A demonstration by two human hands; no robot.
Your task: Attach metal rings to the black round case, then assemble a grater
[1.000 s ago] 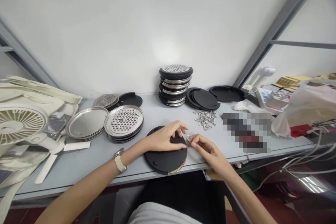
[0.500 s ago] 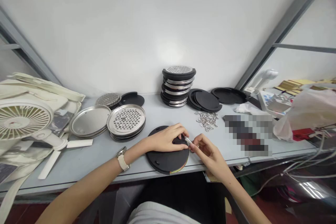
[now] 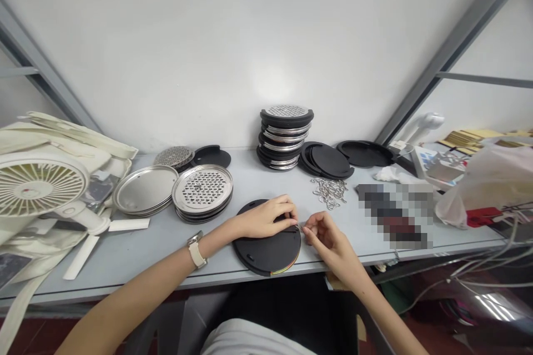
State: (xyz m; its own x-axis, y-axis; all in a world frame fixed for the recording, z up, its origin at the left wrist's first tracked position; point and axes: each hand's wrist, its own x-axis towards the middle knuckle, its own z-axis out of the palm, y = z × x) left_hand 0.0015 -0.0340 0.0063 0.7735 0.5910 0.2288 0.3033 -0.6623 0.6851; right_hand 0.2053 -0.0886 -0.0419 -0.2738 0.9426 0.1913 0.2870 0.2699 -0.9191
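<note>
A round black disc [image 3: 266,252] lies near the front edge of the table, with a slot near its lower left and a thin red-yellow strip along its lower right rim. My left hand [image 3: 266,219] lies across the disc, its fingers and thumb closed at the right rim. At that rim a small silver metal clip [image 3: 298,227] shows between my two hands, mostly covered by fingers. My right hand [image 3: 327,238] pinches the clip's outer end from the right. A loose pile of similar metal clips [image 3: 328,191] lies behind my right hand.
Round grater plates [image 3: 202,191] and plain metal plates [image 3: 145,189] are stacked at left, beside a fan [image 3: 37,186]. At the back stands a tall stack of black and silver discs [image 3: 285,136]. More black discs [image 3: 328,160] and a plastic bag [image 3: 487,183] are to the right.
The metal clip, sticking out between my hands earlier, now shows only a small end at the disc's rim. My left fingers have closed in over it; the view has shifted slightly.
</note>
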